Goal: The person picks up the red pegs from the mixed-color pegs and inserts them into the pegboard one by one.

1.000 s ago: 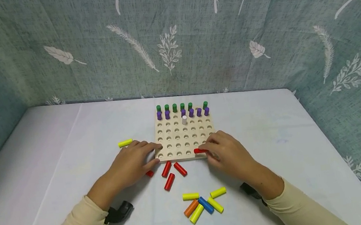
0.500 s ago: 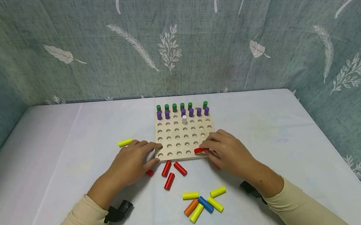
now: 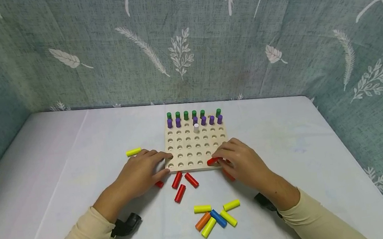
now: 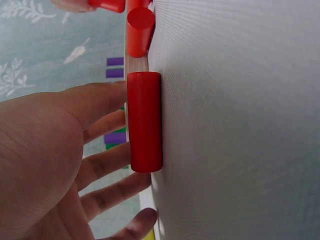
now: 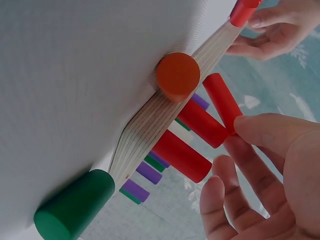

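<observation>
My right hand (image 3: 242,164) pinches a red peg (image 5: 222,100) between thumb and finger, tilted over the near right part of the wooden pegboard (image 3: 184,152). In the right wrist view, two red pegs stand in the board beside it, one of them a red peg (image 5: 182,156) near my fingers. My left hand (image 3: 140,173) rests at the board's left edge with fingers spread and relaxed. Beside its palm a red peg (image 4: 145,122) lies on the table, partly hidden in the head view. Green pegs (image 3: 185,115), purple pegs (image 3: 204,121) and one white peg (image 3: 196,128) stand in the far rows.
Loose red pegs (image 3: 180,193) lie before the board. Closer to me are yellow pegs (image 3: 209,227), an orange peg (image 3: 203,221) and a blue peg (image 3: 218,218). Another yellow peg (image 3: 133,152) lies left. A green peg (image 5: 75,205) and an orange peg (image 5: 178,75) lie near my right hand.
The red peg in my right hand has tilted slightly. A peg on the table under that hand shows more now. My left hand has stayed in place.
</observation>
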{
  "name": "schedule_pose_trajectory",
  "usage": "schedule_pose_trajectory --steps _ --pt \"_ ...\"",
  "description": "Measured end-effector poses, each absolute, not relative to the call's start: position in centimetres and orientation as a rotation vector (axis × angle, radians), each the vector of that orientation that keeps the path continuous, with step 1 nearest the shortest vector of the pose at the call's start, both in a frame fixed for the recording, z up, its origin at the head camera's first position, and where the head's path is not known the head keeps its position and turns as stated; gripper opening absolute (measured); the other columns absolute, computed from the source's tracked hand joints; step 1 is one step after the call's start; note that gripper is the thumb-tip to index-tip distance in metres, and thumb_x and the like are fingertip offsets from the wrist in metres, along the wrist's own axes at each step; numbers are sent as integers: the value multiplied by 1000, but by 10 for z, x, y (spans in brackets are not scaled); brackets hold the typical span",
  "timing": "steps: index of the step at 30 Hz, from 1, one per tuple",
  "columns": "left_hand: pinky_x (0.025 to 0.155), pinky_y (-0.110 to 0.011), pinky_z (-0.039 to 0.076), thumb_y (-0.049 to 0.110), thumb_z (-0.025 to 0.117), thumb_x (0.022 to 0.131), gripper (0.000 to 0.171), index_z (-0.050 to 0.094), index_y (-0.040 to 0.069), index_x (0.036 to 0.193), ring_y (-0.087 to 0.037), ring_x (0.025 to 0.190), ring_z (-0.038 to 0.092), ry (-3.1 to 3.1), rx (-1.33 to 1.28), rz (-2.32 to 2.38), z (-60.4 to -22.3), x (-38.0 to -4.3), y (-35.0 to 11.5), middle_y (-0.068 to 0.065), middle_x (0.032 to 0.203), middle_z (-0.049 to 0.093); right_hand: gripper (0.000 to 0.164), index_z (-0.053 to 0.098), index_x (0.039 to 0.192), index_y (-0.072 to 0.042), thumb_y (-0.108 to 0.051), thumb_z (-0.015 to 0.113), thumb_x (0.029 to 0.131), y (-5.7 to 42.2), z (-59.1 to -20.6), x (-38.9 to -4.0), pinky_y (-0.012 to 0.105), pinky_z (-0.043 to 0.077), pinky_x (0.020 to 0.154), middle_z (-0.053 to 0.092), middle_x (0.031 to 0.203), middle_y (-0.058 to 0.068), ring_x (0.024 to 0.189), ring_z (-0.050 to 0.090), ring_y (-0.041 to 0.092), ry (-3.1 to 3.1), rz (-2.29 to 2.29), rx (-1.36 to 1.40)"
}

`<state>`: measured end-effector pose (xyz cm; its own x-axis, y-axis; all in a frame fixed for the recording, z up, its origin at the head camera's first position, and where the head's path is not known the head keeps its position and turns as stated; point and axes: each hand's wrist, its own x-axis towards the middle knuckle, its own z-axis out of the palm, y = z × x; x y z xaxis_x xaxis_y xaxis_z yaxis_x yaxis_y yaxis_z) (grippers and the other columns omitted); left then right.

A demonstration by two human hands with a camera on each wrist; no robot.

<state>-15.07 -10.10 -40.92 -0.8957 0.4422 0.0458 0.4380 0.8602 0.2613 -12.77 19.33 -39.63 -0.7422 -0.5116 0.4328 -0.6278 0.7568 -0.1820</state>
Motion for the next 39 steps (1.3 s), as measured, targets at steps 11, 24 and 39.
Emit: schedule_pose_trajectory --steps 11,24,39 --pt "98 -58 47 35 76 89 46 65 22 132 -30 117 59 3006 711 425 -408 -151 -101 -7 126 68 22 78 97 -11 -9 86 77 191 -396 -129 30 57 84 73 100 1 96 61 18 -2596 426 880" --pt "96 -56 48 36 75 89 46 65 22 132 -29 115 59 3002 723 430 -409 -151 -102 -7 125 69 23 78 100 -12 -8 85 78 188 -395 -129 30 57 85 74 101 -1 96 61 16 -2644 468 863" --pt "97 -57 48 35 76 89 47 64 21 132 -31 116 59 3006 717 418 -408 -150 -102 -8 126 68 21 79 100 -12 -12 84 80 187 -397 -129 28 56 79 77 98 -3 92 60 15 -2644 556 863"
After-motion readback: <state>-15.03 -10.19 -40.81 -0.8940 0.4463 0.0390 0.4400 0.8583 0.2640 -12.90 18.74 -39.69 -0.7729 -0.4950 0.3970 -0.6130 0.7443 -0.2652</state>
